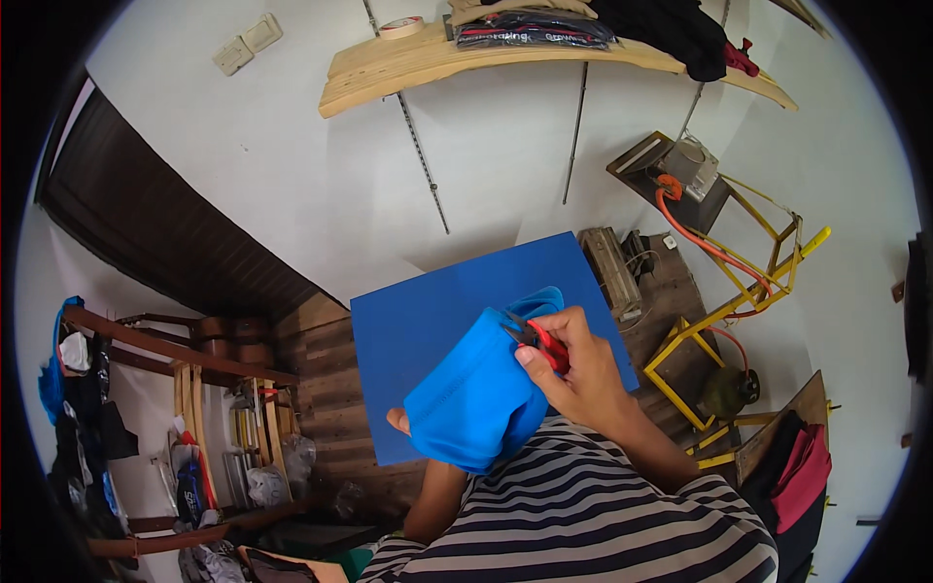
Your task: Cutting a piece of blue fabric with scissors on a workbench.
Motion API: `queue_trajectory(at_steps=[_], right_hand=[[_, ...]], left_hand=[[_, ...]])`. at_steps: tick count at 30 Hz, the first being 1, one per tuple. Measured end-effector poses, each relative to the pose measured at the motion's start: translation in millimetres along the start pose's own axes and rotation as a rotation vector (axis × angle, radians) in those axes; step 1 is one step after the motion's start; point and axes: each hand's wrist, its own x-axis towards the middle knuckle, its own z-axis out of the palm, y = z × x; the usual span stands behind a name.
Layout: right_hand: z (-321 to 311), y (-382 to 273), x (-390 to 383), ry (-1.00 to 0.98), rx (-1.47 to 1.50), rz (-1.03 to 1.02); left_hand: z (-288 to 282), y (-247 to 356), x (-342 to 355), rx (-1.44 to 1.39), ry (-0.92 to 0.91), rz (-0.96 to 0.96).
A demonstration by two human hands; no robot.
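Bright blue fabric (462, 394), sewn with a visible seam line, hangs folded over my left hand (398, 420). Only that hand's thumb shows at the fabric's left edge; the other fingers are hidden beneath the cloth. In my right hand (583, 374) is a pair of small red-handled snips (552, 348), gripped between thumb and fingers. Their dark blades lie against the upper edge of the fabric, near a curled band of the same blue. Whether the blades are parted is hard to make out. Both hands are above a blue tabletop (418, 330).
A wooden wall shelf (389, 73) holds a tape roll (401, 27) and folded garments. To the right stand a yellow metal frame (695, 374) with an orange hose and a board carrying red cloth (802, 476). Cluttered shelving (185, 345) stands at left, near a dark door (155, 209).
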Motion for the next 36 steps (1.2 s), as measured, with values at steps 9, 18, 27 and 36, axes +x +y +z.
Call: queue_trajectory(at_steps=[9, 18, 27, 36], right_hand=[[2, 5, 1, 0.045, 0.007, -0.044], [5, 6, 6, 0.046, 0.051, -0.010], [5, 5, 3, 0.070, 0.022, -0.041], [13, 5, -1, 0.108, -0.175, -0.168]], left_hand=[[1, -2, -5, -0.014, 0.151, 0.149], [8, 6, -8, 0.002, 0.184, 0.279], [10, 5, -6, 0.023, 0.198, 0.265], [17, 6, -9, -0.136, 0.015, 0.337]])
